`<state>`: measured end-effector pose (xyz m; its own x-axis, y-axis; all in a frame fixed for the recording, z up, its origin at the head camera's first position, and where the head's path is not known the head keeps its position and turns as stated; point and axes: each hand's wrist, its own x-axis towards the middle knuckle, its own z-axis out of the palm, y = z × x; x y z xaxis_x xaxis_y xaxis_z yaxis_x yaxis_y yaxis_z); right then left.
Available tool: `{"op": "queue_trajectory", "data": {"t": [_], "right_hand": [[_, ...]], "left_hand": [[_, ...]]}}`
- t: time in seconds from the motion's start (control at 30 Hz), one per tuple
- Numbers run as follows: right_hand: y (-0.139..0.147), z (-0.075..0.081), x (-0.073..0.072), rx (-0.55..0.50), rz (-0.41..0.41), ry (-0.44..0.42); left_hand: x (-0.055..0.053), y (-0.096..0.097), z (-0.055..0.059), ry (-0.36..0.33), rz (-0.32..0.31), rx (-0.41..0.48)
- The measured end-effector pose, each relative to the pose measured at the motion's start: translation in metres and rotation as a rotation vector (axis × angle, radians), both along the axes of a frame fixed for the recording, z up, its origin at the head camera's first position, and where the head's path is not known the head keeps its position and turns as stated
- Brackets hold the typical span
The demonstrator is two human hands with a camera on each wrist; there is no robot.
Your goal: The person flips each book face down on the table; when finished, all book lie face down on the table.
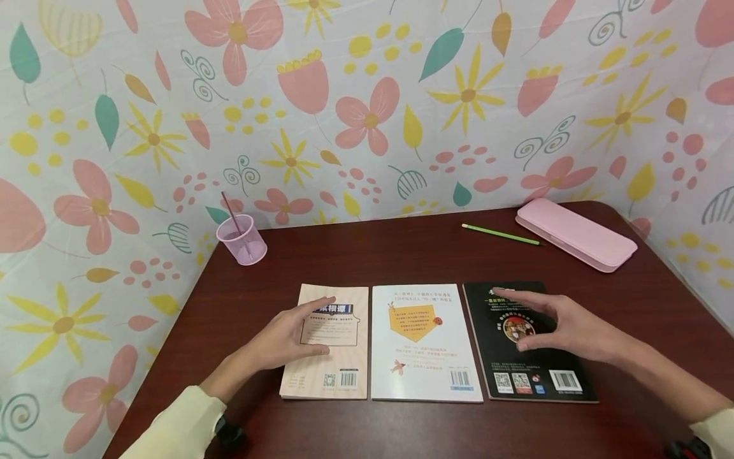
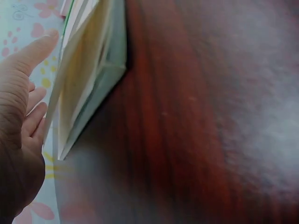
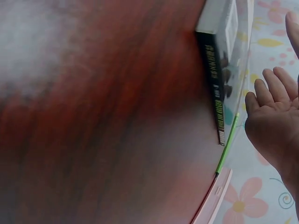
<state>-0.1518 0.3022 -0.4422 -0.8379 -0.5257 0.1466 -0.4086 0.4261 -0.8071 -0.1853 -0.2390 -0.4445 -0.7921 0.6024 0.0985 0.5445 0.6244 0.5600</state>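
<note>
Three books lie in a row on the dark brown table (image 1: 367, 252). On the left is a beige book (image 1: 346, 331), in the middle a white book (image 1: 424, 363), and on the right a black book (image 1: 533, 366). My left hand (image 1: 287, 335) is over the beige book's left side, thumb and fingers spread, holding nothing. The left wrist view shows this hand (image 2: 23, 116) beside the book's page edges. Above the black book is my right hand (image 1: 568, 328), fingers extended and nothing in it. In the right wrist view, the black book's spine (image 3: 212, 70) faces the camera.
A pink mesh pen cup (image 1: 243, 239) with a thin dark stick in it stands at the back left. Toward the back right lie a green pencil (image 1: 500, 234) and a pink pencil case (image 1: 576, 234). Flower-patterned cloth (image 1: 373, 121) hangs behind the table.
</note>
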Motion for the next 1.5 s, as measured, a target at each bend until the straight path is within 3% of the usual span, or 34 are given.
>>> {"op": "queue_trajectory", "data": {"t": [0.4,0.63,0.77,1.07,1.5], "right_hand": [[0.004,-0.012,0.003,-0.025,0.046,-0.041],[0.002,-0.017,0.003,0.062,0.039,0.045],[0.001,-0.018,0.004,0.083,0.025,0.046],[-0.004,-0.019,0.005,0.105,0.031,0.055],[-0.01,-0.023,0.003,0.106,0.046,0.102]], "left_hand": [[0.005,-0.002,-0.012,-0.022,-0.007,0.005],[0.005,-0.004,-0.021,0.036,-0.049,0.047],[0.005,-0.005,-0.025,0.065,-0.053,0.048],[0.007,0.0,-0.024,-0.017,-0.033,0.045],[0.007,0.005,-0.024,-0.07,-0.014,0.043]]}}
